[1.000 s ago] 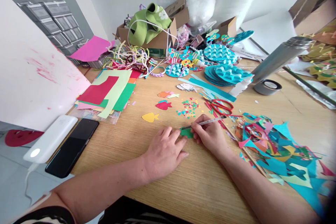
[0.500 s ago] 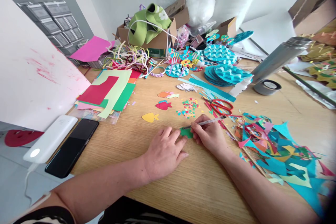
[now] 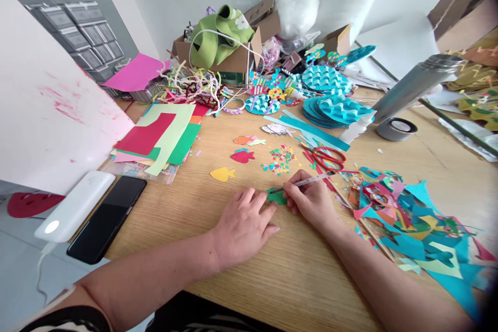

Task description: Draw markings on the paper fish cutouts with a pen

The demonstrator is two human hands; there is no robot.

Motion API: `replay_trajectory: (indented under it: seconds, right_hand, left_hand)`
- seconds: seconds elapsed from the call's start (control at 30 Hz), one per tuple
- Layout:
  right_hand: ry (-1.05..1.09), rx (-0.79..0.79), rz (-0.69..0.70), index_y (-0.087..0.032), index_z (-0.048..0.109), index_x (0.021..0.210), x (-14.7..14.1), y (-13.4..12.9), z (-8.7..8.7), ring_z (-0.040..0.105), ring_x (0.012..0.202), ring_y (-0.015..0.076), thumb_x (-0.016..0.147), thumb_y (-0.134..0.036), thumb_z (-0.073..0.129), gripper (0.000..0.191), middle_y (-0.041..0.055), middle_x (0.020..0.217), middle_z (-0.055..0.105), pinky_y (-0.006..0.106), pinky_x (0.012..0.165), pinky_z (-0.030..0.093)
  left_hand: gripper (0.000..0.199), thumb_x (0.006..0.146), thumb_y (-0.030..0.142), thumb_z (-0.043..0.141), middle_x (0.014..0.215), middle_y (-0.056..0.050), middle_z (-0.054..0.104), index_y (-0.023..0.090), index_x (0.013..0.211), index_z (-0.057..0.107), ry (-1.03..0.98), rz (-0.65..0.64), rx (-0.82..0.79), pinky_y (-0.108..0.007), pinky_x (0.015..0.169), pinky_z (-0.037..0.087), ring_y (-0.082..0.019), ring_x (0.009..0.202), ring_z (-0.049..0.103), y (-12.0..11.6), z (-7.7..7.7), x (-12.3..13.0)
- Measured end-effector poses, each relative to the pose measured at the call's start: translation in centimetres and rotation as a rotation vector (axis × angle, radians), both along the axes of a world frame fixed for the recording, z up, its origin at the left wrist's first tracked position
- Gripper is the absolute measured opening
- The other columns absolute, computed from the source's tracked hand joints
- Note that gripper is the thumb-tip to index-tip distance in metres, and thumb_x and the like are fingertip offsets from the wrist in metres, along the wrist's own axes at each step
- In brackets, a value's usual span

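Observation:
A small green paper piece (image 3: 277, 197) lies on the wooden table, partly covered by fingers. My left hand (image 3: 246, 225) rests palm down, fingers somewhat spread, its fingertips on the paper's left edge. Pinched in my right hand (image 3: 307, 198) is a slim clear pen (image 3: 314, 179), its tip touching the green paper. Above my hands lie a yellow paper fish (image 3: 222, 174), a red one (image 3: 243, 155), an orange one (image 3: 245, 140) and a white one (image 3: 277, 128). Small colored paper bits (image 3: 282, 158) are scattered beside them.
Red-handled scissors (image 3: 329, 158) lie beyond my right hand, with a heap of paper scraps (image 3: 424, 228) to the right. Colored sheets (image 3: 182, 145), a black phone (image 3: 107, 218) and a white power bank (image 3: 73, 205) are at left. A steel flask (image 3: 412, 88) stands at the back right.
The pen tip and right-hand fingers have shifted very slightly on the green paper. My left hand looks unmoved.

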State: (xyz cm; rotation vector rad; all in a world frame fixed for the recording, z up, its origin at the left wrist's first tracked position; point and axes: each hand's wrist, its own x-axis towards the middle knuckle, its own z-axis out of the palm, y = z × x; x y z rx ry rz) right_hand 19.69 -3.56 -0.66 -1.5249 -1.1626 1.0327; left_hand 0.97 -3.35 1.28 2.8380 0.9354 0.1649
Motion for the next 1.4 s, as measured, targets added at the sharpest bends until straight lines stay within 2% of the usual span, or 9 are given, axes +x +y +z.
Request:
replay_trajectory:
  seconds: [0.6,0.93,1.4]
  right_hand:
    - [-0.009,-0.002,0.006,-0.022,0.049,0.068,-0.02,-0.04,-0.01,0.047,0.034,0.0097,0.074,-0.034,0.063,0.02,-0.0055,0.046,0.053,0.019,0.033,0.035]
    - [0.012,-0.023,-0.008,-0.023,0.048,0.068,-0.16,-0.1,0.26,0.048,0.034,0.0099,0.073,-0.037,0.065,0.023,-0.0051,0.047,0.054,0.019,0.032,0.035]
    - [0.01,0.008,0.027,-0.022,0.049,0.068,0.03,-0.24,-0.1,0.045,0.033,0.0088,0.074,-0.029,0.062,0.016,-0.0061,0.044,0.052,0.018,0.032,0.033]
  left_hand:
    - [0.04,0.095,0.044,0.055,0.119,-0.008,0.057,0.021,0.128,0.056,-0.012,-0.002,-0.003,-0.042,0.095,0.045,-0.027,0.109,0.049,0.05,-0.1,-0.05]
    - [0.041,0.095,0.044,0.056,0.119,-0.007,0.058,0.021,0.129,0.056,-0.006,0.007,-0.005,-0.042,0.095,0.045,-0.026,0.109,0.048,-0.02,0.01,-0.02]
    - [0.041,0.095,0.044,0.055,0.12,-0.008,0.057,0.02,0.128,0.056,-0.009,-0.001,-0.004,-0.042,0.095,0.045,-0.027,0.109,0.048,-0.01,-0.18,-0.05]
